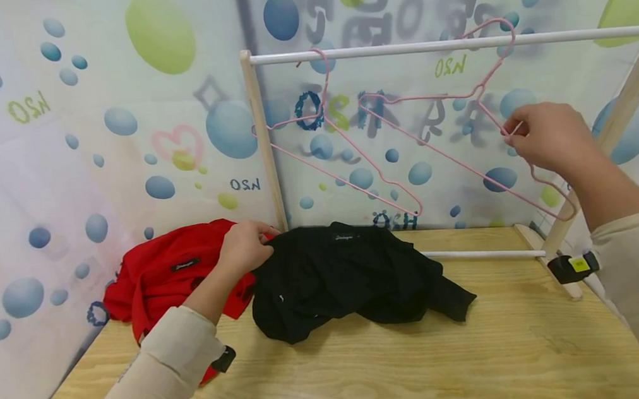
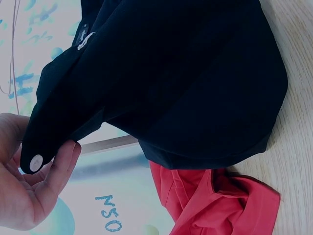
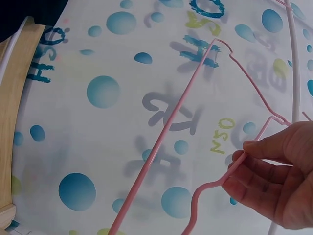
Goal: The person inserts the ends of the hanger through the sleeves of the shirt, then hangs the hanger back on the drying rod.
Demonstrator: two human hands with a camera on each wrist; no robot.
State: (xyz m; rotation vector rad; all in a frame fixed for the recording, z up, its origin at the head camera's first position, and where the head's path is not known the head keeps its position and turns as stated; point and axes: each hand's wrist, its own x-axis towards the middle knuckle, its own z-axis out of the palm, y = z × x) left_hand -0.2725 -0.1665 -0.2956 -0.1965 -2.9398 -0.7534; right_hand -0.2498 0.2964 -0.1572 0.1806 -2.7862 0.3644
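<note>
My right hand (image 1: 550, 135) pinches the sloping arm of a pink wire hanger (image 1: 467, 164) between thumb and fingers. The hanger's hook is over the white rail, and its frame hangs tilted. In the right wrist view, the thumb and fingers of the right hand (image 3: 274, 171) meet round the wire. On the table, a black shirt (image 1: 343, 280) lies bunched, its label at the collar. My left hand (image 1: 244, 247) holds its left end; in the left wrist view, that hand (image 2: 29, 191) grips black cloth beside a white button (image 2: 36, 163).
A red garment (image 1: 159, 258) with a dark label lies left of the black shirt, partly under my left arm. A second pink hanger (image 1: 357, 142) hangs on the rail (image 1: 426, 47) of a wooden-ended rack. The wooden table (image 1: 425, 367) extends in front; a patterned curtain stands behind.
</note>
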